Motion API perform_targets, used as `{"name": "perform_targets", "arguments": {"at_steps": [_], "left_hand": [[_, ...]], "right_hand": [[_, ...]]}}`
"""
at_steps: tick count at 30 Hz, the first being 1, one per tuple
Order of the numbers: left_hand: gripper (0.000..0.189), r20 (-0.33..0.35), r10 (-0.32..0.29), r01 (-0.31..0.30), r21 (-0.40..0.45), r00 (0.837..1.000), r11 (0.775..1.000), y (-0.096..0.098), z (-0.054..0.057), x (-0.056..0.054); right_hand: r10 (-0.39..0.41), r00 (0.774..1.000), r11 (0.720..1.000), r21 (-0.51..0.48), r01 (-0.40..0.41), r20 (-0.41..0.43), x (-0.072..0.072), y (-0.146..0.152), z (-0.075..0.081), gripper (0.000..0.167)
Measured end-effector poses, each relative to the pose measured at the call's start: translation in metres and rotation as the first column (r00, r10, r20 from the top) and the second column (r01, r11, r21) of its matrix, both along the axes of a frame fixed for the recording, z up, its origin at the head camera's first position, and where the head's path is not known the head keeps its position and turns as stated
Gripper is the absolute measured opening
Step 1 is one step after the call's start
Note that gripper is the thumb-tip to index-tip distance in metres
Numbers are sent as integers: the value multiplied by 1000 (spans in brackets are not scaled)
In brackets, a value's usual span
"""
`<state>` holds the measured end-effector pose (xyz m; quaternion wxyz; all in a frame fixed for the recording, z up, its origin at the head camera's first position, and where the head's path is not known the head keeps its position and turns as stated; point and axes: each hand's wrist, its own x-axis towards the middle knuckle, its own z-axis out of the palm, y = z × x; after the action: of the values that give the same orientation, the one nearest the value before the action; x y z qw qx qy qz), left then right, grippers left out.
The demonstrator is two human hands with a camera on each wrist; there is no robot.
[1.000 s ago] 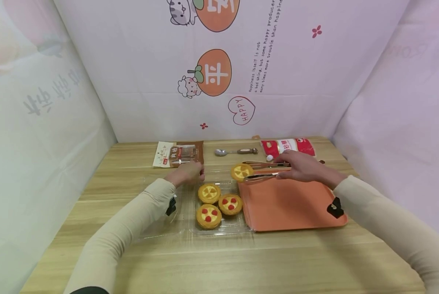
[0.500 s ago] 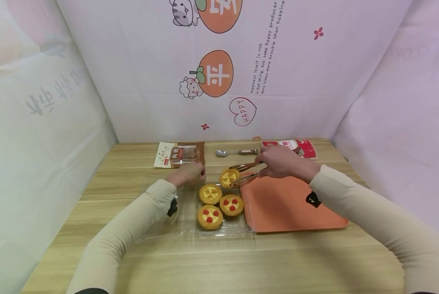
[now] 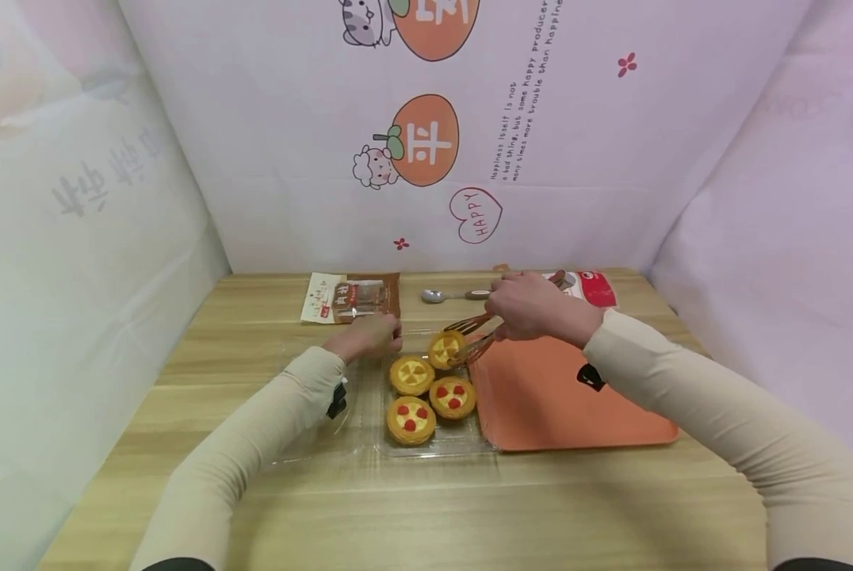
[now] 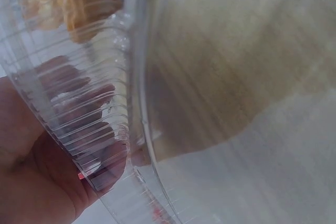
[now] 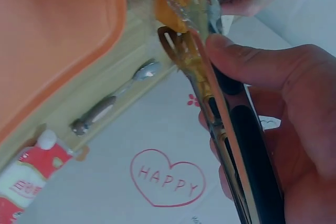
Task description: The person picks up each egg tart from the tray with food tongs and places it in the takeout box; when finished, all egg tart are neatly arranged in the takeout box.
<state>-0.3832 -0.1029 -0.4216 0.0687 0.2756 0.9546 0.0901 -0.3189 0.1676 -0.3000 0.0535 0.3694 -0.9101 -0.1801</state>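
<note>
My right hand (image 3: 522, 308) grips a pair of metal tongs (image 3: 474, 346), thumb on one dark handle in the right wrist view. The tongs' tips stand at either side of an egg tart (image 3: 445, 349) at the back right of a clear plastic box (image 3: 434, 450). Beside it in the box are another yellow-topped tart (image 3: 411, 375) and two tarts with red berries (image 3: 452, 397). At the box's back left corner is my left hand (image 3: 369, 336). In the left wrist view its fingers (image 4: 79, 103) curl behind the ribbed plastic wall, thumb side nearer the camera.
An orange tray (image 3: 576, 396) lies right against the box. The box's clear lid (image 3: 312, 452) spreads out to the left, under the left forearm. Behind are a brown-and-white food packet (image 3: 351, 298), a spoon (image 3: 434, 296) and a red-and-white bag (image 3: 598, 289), partly hidden by the right hand.
The right hand has moved left with the tongs, carrying the yellow-topped tart from over the tray's corner down into the box's back right. The left hand has stayed at the box.
</note>
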Motion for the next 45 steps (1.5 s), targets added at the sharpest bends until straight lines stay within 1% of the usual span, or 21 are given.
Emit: {"name": "perform_targets", "arguments": {"at_steps": [3, 6, 13, 17, 21, 26, 29, 31, 33, 37, 39, 40, 44, 45], "left_hand": [[12, -6, 2, -2, -4, 1000, 1000, 1, 0, -1], [12, -7, 4, -4, -8, 1000, 1000, 2, -1, -1], [12, 7, 6, -5, -18, 1000, 1000, 4, -1, 0], [12, -1, 11, -11, -12, 1000, 1000, 4, 1, 0], [11, 6, 11, -11, -7, 1000, 1000, 4, 2, 0], [10, 27, 20, -19, -7, 999, 1000, 4, 2, 0], [10, 30, 24, -23, -9, 999, 1000, 5, 2, 1], [10, 33, 25, -25, -13, 999, 1000, 5, 2, 1], [10, 40, 28, -28, -18, 999, 999, 5, 3, 1], [10, 57, 43, -42, -30, 997, 999, 4, 4, 3], [11, 62, 51, -49, -29, 997, 998, 5, 4, 3], [11, 67, 54, -52, -26, 996, 998, 5, 4, 3], [10, 73, 65, -64, -15, 995, 998, 5, 4, 4], [10, 75, 68, -67, -14, 995, 998, 5, 4, 4]], "right_hand": [[1, 1000, 999, 33, -1, -20, 4, -5, 5, 28], [4, 1000, 999, 46, -3, -18, 4, -8, 6, 29], [-44, 996, 999, 22, 42, 73, 1, -7, -5, 31], [-49, 996, 999, 17, 48, 75, -1, -6, -10, 31], [-51, 997, 999, 21, 49, 63, -1, -6, -10, 34], [-51, 995, 999, -9, 52, 89, 0, 0, -5, 34], [-80, 989, 994, -70, 89, 121, 0, 10, 0, 36], [-125, 982, 983, -114, 142, 141, 0, 21, 4, 38], [-184, 970, 966, -155, 208, 157, 0, 37, 7, 40], [-277, 948, 931, -200, 306, 160, -1, 80, 8, 39], [-314, 935, 912, -221, 345, 162, 0, 108, 5, 38], [-330, 927, 900, -234, 366, 179, 1, 122, 2, 37], [-397, 889, 842, -294, 452, 229, 9, 179, -12, 40], [-414, 875, 823, -308, 478, 252, 12, 192, -16, 41]]}}
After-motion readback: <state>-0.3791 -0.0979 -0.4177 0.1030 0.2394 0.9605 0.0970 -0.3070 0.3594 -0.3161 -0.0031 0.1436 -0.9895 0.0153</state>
